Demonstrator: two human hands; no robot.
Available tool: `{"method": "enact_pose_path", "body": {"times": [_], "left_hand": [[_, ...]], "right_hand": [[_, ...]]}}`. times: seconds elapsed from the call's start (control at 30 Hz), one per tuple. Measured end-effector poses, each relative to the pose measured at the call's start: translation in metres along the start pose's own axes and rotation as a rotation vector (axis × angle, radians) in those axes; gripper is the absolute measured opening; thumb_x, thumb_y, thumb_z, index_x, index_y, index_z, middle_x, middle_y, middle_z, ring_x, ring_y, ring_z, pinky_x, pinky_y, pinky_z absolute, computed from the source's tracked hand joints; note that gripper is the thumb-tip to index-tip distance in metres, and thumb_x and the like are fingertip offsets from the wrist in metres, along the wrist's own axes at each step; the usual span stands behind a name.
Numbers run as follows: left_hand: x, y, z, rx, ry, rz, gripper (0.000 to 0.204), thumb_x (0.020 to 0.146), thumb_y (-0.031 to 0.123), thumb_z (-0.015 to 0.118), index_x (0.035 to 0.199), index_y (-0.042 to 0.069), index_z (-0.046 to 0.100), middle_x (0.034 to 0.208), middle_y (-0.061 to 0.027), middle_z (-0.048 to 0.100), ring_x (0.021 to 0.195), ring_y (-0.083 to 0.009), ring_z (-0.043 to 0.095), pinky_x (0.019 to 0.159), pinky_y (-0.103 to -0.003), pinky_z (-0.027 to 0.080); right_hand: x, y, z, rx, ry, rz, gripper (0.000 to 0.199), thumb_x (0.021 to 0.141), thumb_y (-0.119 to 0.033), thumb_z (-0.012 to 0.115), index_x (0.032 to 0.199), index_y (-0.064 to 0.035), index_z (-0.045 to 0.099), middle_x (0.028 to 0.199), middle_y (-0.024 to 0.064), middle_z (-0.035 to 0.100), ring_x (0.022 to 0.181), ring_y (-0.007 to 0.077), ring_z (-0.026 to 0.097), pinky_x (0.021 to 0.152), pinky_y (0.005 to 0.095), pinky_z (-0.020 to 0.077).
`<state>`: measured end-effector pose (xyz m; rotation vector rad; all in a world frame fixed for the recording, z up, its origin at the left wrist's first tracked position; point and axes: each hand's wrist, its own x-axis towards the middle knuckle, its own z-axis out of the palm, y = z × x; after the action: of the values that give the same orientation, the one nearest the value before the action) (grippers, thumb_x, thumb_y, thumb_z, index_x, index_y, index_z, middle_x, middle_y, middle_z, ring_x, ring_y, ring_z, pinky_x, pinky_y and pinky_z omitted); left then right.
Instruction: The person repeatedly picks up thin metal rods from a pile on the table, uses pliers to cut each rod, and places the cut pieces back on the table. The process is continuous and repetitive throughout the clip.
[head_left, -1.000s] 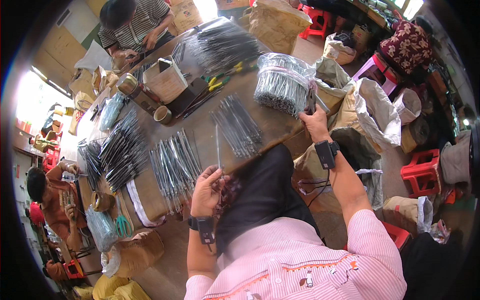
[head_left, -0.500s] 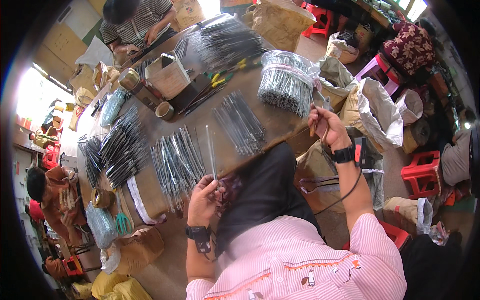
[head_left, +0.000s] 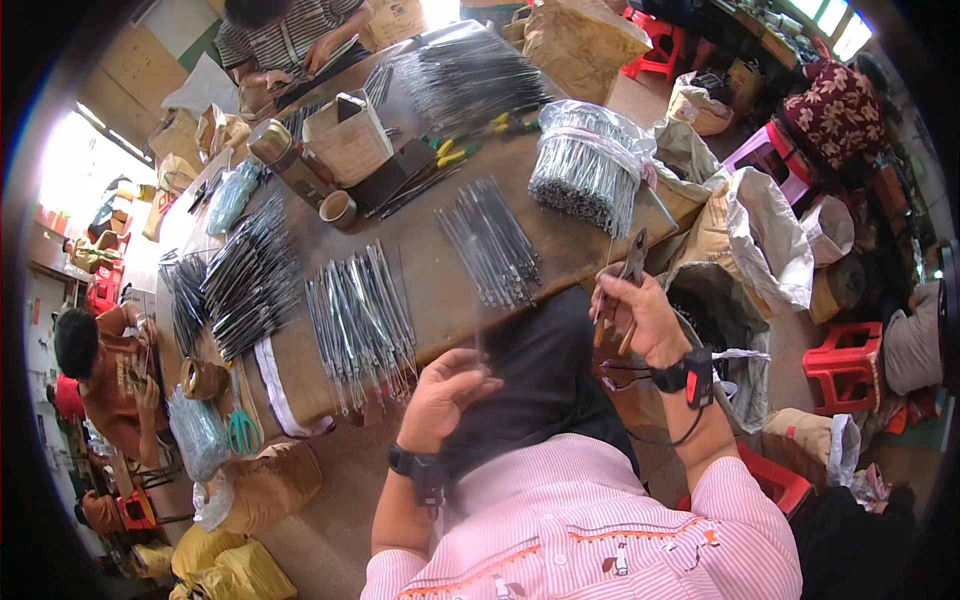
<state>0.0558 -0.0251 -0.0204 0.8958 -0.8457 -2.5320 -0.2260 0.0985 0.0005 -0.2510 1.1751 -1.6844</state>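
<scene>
My right hand (head_left: 640, 318) is closed on a pair of pliers (head_left: 635, 258), jaws pointing up and handles below the palm. A thin wire-like piece (head_left: 609, 250) rises beside my right fingers. In front of my body, my left hand (head_left: 448, 392) is closed in a pinch on a thin metal strip (head_left: 478, 335), badly blurred. Between and beyond my hands, a spread of metal strips (head_left: 488, 242) lies on the table. A second group of strips (head_left: 360, 325) lies nearer my left hand. Past my right hand stands a thick strip bundle (head_left: 585, 175) in clear plastic.
On the brown table (head_left: 420, 215) are a white box (head_left: 348, 145), a round tin (head_left: 338, 209) and yellow-handled pliers (head_left: 455, 155). Green scissors (head_left: 243, 430) hang at the left edge. Open sacks (head_left: 765, 235) and a red stool (head_left: 845, 348) stand at right. A co-worker (head_left: 290, 45) sits opposite.
My right hand has come left and down from beside the plastic-wrapped bundle, and the pliers' jaws now show. My left hand has shifted right, and its strip has blurred.
</scene>
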Motion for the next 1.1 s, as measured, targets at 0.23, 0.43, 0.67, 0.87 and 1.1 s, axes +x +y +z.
{"method": "enact_pose_path", "body": {"times": [0.23,0.43,0.67,0.87,1.1], "left_hand": [[-0.002,-0.012,0.043,0.135,-0.109,0.063,0.017,0.083,-0.003,0.063,0.097,-0.002,0.053,0.093,-0.0095,0.06,0.082,-0.0209,0.066,0.076,-0.03,0.057],[-0.004,-0.007,0.047,0.234,-0.101,0.175,0.015,0.084,-0.002,0.064,0.096,-0.001,0.055,0.088,-0.0074,0.063,0.08,-0.0155,0.065,0.072,-0.026,0.055],[0.001,-0.01,0.036,0.268,-0.059,0.188,0.016,0.083,-0.002,0.067,0.096,-0.003,0.058,0.088,-0.0089,0.066,0.079,-0.0148,0.066,0.072,-0.025,0.054],[-0.006,-0.011,0.033,0.332,-0.065,0.16,0.02,0.083,-0.004,0.064,0.102,-0.003,0.057,0.085,-0.007,0.065,0.079,-0.0154,0.067,0.071,-0.025,0.055],[-0.017,-0.004,0.051,0.492,-0.169,0.011,0.028,0.085,-0.005,0.059,0.112,0.0,0.055,0.091,-0.0046,0.06,0.084,-0.0156,0.068,0.065,-0.023,0.055]], "right_hand": [[-0.04,0.011,0.056,-0.247,-0.128,-0.138,0.016,0.087,-0.003,0.065,0.097,-0.0026,0.053,0.082,0.0107,0.066,0.071,0.0186,0.066,0.065,0.0295,0.0545],[-0.045,0.033,0.066,-0.385,-0.163,-0.169,0.012,0.087,-0.002,0.065,0.095,-0.0008,0.055,0.08,0.0088,0.067,0.071,0.014,0.066,0.058,0.0253,0.053],[-0.047,0.056,0.07,-0.378,-0.138,-0.24,0.019,0.086,-0.002,0.065,0.103,0.0005,0.056,0.081,0.0071,0.067,0.07,0.0126,0.065,0.057,0.0235,0.0518],[-0.035,0.036,0.067,-0.261,0.043,-0.393,0.017,0.089,-0.005,0.063,0.103,0.0019,0.058,0.084,0.0101,0.066,0.07,0.0137,0.065,0.053,0.0244,0.0519],[-0.035,0.037,0.063,-0.257,-0.12,-0.051,0.02,0.086,-0.003,0.065,0.104,0.0027,0.06,0.082,0.0099,0.068,0.069,0.0122,0.062,0.06,0.0245,0.051]]}}
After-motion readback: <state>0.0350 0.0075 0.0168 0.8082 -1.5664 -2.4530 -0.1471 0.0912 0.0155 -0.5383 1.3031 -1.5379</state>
